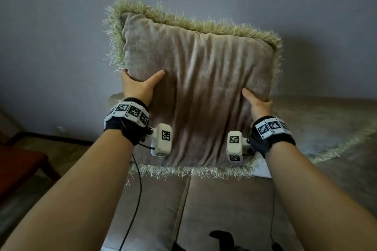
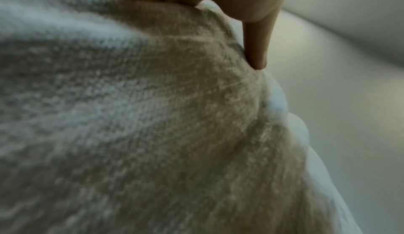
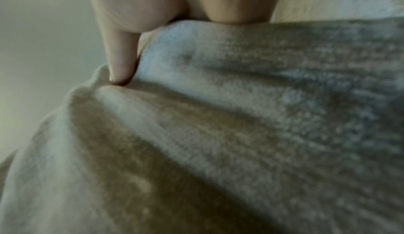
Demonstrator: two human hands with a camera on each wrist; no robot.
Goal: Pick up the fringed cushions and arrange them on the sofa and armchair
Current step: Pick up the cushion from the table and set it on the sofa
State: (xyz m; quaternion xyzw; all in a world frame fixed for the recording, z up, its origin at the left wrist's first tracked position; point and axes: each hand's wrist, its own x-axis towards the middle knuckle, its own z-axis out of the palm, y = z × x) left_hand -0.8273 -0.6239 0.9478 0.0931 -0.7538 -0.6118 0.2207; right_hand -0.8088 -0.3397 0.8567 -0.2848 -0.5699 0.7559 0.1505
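Observation:
A beige velvet cushion (image 1: 200, 87) with a shaggy green-gold fringe is held upright in the air in front of the wall, above the sofa (image 1: 224, 206). My left hand (image 1: 138, 85) grips its left edge, thumb on the front face. My right hand (image 1: 258, 104) grips the right edge the same way, fingers hidden behind. In the left wrist view the cushion fabric (image 2: 153, 116) fills the picture with my thumb (image 2: 258, 47) pressed into it. The right wrist view shows the fabric (image 3: 218, 125) and my thumb (image 3: 120, 61) likewise.
A second fringed cushion (image 1: 326, 132) lies on the sofa at the right. A dark wooden table (image 1: 18, 167) stands at the left on the floor. Black cables (image 1: 138, 199) hang from both wrists over the sofa seat. The grey wall (image 1: 61, 26) is right behind.

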